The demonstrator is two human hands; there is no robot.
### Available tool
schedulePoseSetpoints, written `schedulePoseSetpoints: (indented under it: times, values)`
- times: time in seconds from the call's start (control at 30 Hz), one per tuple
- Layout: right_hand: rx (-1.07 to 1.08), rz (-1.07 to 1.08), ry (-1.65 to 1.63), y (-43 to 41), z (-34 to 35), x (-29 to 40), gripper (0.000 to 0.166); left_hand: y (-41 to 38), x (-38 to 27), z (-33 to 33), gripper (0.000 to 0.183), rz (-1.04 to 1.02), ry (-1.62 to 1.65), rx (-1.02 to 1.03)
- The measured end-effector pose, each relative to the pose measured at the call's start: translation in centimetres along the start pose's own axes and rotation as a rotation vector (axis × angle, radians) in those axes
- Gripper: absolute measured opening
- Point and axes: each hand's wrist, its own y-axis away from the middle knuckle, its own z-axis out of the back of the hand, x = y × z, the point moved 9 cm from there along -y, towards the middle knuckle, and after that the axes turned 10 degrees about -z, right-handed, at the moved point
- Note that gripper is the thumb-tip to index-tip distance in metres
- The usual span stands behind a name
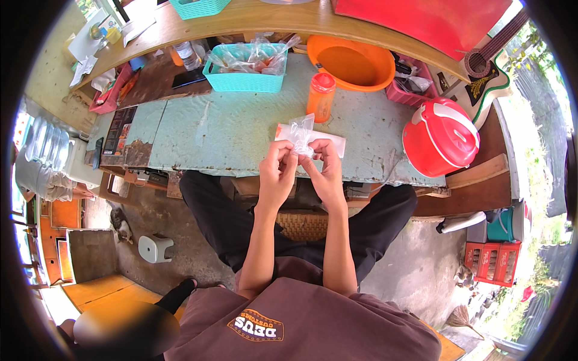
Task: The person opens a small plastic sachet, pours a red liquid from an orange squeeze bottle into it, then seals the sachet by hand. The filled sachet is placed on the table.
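My left hand (279, 169) and my right hand (326, 169) meet over the table's front edge, both pinching a small clear plastic bag (301, 128) between thumbs and fingers. The bag's open-looking end sticks up away from me, and its lower part is bunched at my fingertips. Beneath and behind it a flat white packet (332, 141) with an orange-red end lies on the worn light-blue tabletop (216, 131). An orange bottle with a red lid (321, 99) stands just beyond. Farther back sits a turquoise basket (246, 82) holding several tied plastic bags with orange-red contents.
A red rice cooker (440, 137) stands at the table's right end. At the back are an orange basin (384, 81), a pink basket (406, 95) and a dark phone (188, 78). A wooden shelf (271, 20) spans above. Another person (126, 329) is at the lower left, near a white stool (152, 249).
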Motion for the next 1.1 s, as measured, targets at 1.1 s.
schedulePoseSetpoints:
  times: [1.1]
  values:
    - [-0.581,0.199,0.386,2.6,0.9,1.7,0.020,0.6,-1.2,-0.8,0.026,-0.129,-0.234,-0.168]
